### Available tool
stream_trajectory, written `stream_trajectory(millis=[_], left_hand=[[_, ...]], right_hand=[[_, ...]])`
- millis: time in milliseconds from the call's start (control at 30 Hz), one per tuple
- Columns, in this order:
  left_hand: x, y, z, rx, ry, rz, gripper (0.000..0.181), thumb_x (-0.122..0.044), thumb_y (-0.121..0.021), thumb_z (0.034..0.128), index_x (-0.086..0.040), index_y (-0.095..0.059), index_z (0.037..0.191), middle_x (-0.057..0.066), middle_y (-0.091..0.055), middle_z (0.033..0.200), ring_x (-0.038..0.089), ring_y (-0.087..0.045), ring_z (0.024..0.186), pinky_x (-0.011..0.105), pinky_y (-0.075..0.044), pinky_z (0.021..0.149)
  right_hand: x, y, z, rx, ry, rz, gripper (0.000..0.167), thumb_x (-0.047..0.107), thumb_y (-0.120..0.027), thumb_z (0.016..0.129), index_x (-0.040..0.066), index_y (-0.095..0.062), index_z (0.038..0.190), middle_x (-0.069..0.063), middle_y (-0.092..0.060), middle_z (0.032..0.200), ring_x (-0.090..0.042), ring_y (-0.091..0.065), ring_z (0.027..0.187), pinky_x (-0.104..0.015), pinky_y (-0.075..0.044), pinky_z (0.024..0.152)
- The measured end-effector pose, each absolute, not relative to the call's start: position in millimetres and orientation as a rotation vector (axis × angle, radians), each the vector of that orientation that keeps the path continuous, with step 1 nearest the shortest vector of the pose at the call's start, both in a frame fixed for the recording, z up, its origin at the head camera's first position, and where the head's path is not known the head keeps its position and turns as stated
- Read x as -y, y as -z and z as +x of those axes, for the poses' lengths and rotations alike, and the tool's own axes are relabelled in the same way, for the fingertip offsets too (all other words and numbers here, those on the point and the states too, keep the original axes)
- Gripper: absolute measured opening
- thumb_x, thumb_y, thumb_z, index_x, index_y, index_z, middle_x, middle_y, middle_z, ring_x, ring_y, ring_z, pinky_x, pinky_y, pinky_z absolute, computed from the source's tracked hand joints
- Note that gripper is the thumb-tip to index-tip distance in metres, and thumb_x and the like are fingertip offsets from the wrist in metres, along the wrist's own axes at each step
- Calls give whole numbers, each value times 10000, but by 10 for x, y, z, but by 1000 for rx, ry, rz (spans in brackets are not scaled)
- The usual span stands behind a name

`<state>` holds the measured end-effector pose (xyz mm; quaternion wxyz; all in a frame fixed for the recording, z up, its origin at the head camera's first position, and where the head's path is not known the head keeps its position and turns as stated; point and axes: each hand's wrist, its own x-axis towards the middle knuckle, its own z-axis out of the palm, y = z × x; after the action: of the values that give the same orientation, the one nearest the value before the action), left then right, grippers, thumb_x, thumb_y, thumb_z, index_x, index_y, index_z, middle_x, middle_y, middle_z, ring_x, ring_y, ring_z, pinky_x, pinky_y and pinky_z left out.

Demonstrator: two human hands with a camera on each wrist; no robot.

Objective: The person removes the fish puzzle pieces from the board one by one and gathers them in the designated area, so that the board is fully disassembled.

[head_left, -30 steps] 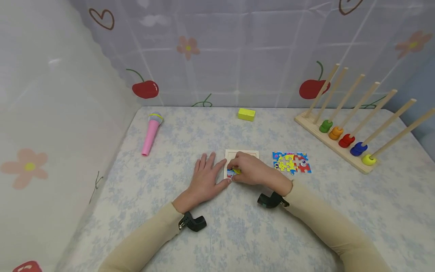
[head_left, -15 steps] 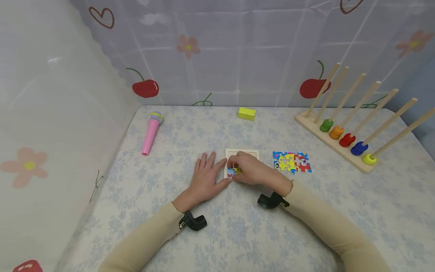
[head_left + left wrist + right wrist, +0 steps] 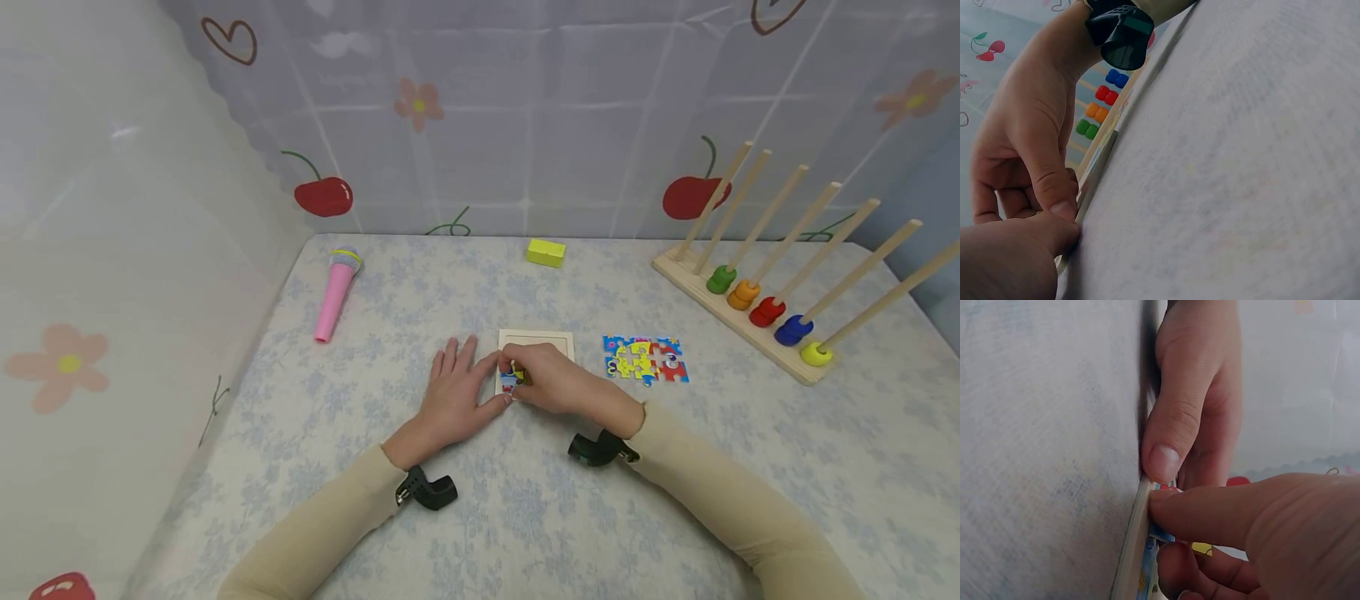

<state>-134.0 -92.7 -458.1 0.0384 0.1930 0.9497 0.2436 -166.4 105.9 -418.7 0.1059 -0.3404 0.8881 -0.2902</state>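
Note:
A small wooden puzzle tray [image 3: 561, 336] lies on the table, with colourful puzzle pieces [image 3: 509, 380] in its lower left part. My left hand [image 3: 453, 398] rests flat on the cloth at the tray's left side, fingers spread, thumb and index finger touching its edge. Over the tray, my right hand [image 3: 553, 379] pinches a puzzle piece [image 3: 1202, 549], partly yellow and mostly hidden by the fingers in the right wrist view. To the right lies a joined group of blue, yellow and red puzzle pieces [image 3: 643, 360].
A pink toy microphone [image 3: 336, 296] lies at the left and a yellow block [image 3: 546, 253] at the back. Along the right stands a wooden peg rack [image 3: 738, 321] with tall pegs and coloured beads. Curtains hang behind and at the left.
My right fingers have shifted slightly within the tray, turning the piece, so less of its yellow shows. My left hand stays in place.

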Motion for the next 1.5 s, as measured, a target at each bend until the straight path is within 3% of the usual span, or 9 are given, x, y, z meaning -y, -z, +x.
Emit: stream_trajectory(millis=[333,567,733,900,1067,1500], left_hand=[[918,4568,-1338,-2902,-759,592,625,-457,-618,972,-191,-488,1524,278,-251,1655,527,-96,1556,672,-97,1235],[918,4593,-1321,-2901,-758,576,641,-435,-635,963,-149,-498,1520,273,-259,1653,525,-105,1554,673,-111,1231],[913,4612,-1315,-2899,-739,558,651,-438,-633,965,-150,-485,1530,263,-250,1661,518,-99,1558,670,-110,1233],[926,4594,-1317,-2904,-740,544,650,-430,-633,967,-149,-479,1533,262,-236,1666,514,-88,1562,666,-103,1235],[941,4581,-1320,-2902,-742,545,647,-418,-638,966,-141,-482,1530,266,-234,1665,517,-86,1561,665,-102,1235],[923,4586,-1335,-2912,-761,569,639,-420,-640,964,-143,-494,1521,271,-247,1659,526,-95,1555,673,-109,1228]], right_hand=[[-1094,4181,-1675,-2597,921,-1026,147,60,-739,912,97,-613,978,18,-541,692,-68,-440,605,-222,-384,608],[-1326,3978,-1748,-2620,906,-895,146,52,-704,927,104,-633,1043,-32,-621,822,-118,-482,639,-258,-441,637],[-1698,3874,-1751,-2657,910,-664,226,48,-708,914,76,-623,1122,-96,-670,938,-127,-617,700,-270,-545,655],[-2063,3902,-1680,-2680,966,-482,319,52,-746,893,19,-605,1177,-111,-712,926,-121,-684,687,-271,-584,640],[-2293,3983,-1582,-2699,1036,-396,307,38,-760,879,-21,-623,1148,-124,-743,907,-136,-707,686,-250,-585,624],[-2469,4164,-1423,-2621,1155,-320,293,30,-747,888,-50,-622,1140,-95,-735,824,-157,-690,608,-248,-579,575]])
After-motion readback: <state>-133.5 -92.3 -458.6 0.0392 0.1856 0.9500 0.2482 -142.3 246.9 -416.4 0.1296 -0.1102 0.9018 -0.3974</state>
